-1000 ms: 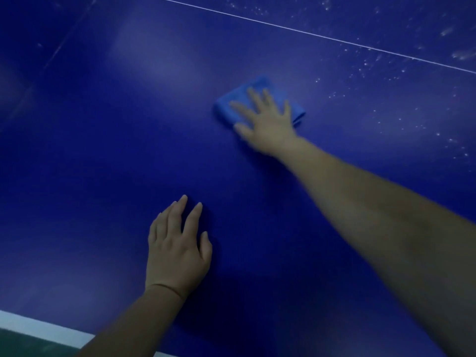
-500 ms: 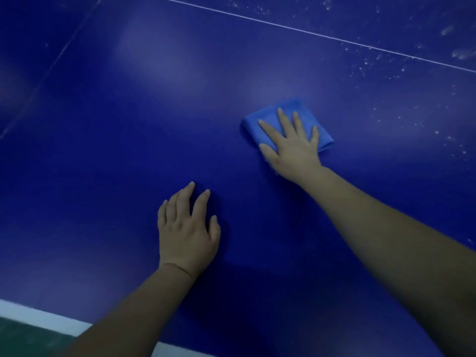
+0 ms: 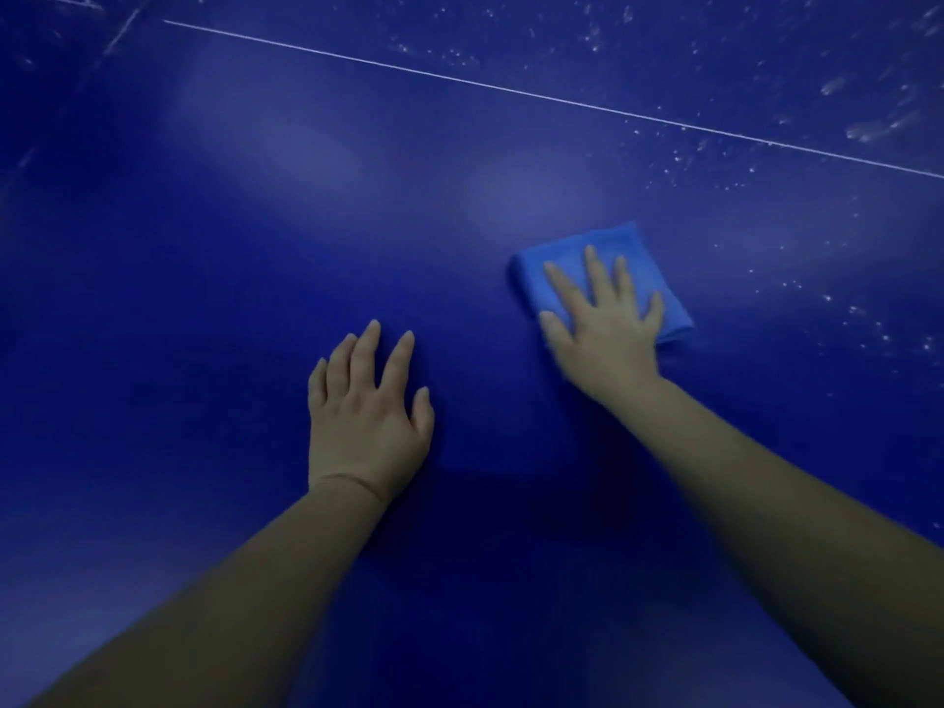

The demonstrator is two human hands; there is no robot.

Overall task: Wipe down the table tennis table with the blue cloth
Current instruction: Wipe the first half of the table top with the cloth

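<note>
Games or sports room, most likely – dark blue table tennis surface (image 3: pixel 255 298) fills the view, thin white line (image 3: pixel 511 90) across it, dusty specks (image 3: pixel 863 131) – room itself out of view

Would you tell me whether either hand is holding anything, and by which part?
Nothing is gripped: the right hand presses flat on top of the folded blue cloth; the left hand rests on the table tennis table.

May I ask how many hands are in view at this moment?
2. The left hand lies flat on the bare table; the right hand presses the blue cloth, farther off to the right.
</note>
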